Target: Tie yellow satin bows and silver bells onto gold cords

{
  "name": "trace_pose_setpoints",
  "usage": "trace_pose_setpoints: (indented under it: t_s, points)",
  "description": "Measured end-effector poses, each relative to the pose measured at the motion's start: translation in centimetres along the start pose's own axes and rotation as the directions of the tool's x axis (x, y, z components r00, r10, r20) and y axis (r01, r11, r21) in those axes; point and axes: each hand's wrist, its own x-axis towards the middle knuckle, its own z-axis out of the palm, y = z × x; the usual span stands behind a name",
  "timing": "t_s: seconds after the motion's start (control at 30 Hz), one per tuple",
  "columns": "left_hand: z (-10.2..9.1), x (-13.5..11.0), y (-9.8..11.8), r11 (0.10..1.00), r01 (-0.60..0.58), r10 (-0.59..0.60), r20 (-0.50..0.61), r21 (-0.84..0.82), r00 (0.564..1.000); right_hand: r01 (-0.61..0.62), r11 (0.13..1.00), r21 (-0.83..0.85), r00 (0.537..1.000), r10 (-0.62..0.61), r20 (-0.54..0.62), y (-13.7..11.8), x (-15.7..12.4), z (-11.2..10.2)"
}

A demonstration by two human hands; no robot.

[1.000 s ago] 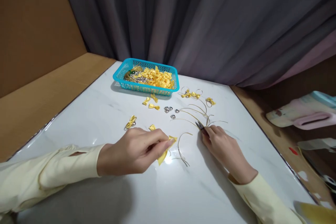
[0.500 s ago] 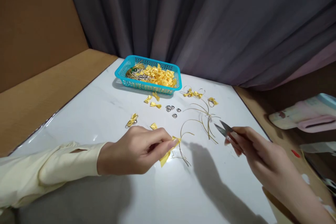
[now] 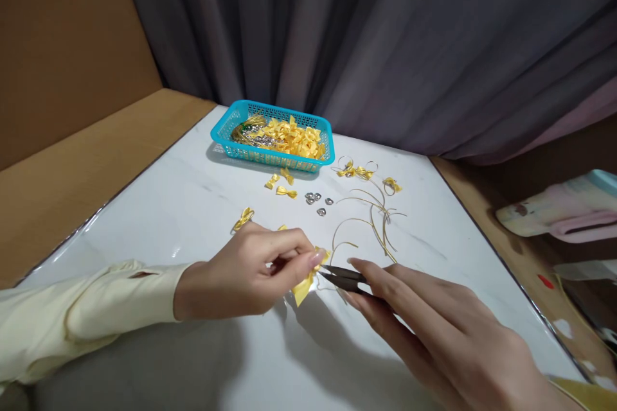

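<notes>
Bow (image 3: 303,289) pinched in left hand (image 3: 253,273), well in front of basket (image 3: 263,155); scissors (image 3: 348,278) gripped in right hand (image 3: 443,324), blades slightly parted, tips just beside the pinch. Possible mishaps: sliced bow or nicked left hand, from blades so close; snag on loose wires (image 3: 384,248), front right of basket, from a careless sweep.

Left hand (image 3: 250,273): pinches yellow ribbon (image 3: 303,289) | right hand (image 3: 448,327): holds dark snips (image 3: 344,283), tips at the ribbon | right: loose gold wires (image 3: 384,210) on white table (image 3: 187,218) | centre: silver beads (image 3: 321,212) | far: teal basket (image 3: 265,157) of yellow bows (image 3: 294,138)
</notes>
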Motion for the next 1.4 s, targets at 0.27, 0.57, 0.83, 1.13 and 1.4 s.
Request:
trace_pose_setpoints:
  t_s: [0.27, 0.57, 0.83, 1.13, 1.4]
  points:
    - [0.08, 0.05, -0.08, 1.0, 0.017, -0.017, 0.0, -0.008, 1.0, 0.083, 0.993, -0.078, 0.994, -0.089, -0.066, 0.08, 0.56, 0.11]
    - [0.15, -0.09, -0.24, 1.0, 0.013, -0.013, 0.006, -0.008, 1.0, 0.092, 0.994, -0.059, 0.995, -0.094, -0.031, 0.22, 0.31, 0.05]
    - [0.11, 0.0, -0.17, 0.998, 0.054, -0.053, 0.037, -0.026, 0.998, 0.133, 0.989, -0.067, 0.99, -0.137, -0.047, 0.3, 0.52, 0.16]
    - [0.15, 0.19, -0.13, 0.992, 0.107, -0.103, 0.07, -0.06, 0.992, 0.189, 0.982, -0.021, 0.982, -0.189, -0.023, 0.47, 0.76, 0.01]
    - [0.12, 0.28, -0.25, 0.978, 0.186, -0.174, 0.123, -0.098, 0.977, 0.296, 0.954, -0.048, 0.955, -0.295, 0.037, 0.35, 1.12, -0.3]
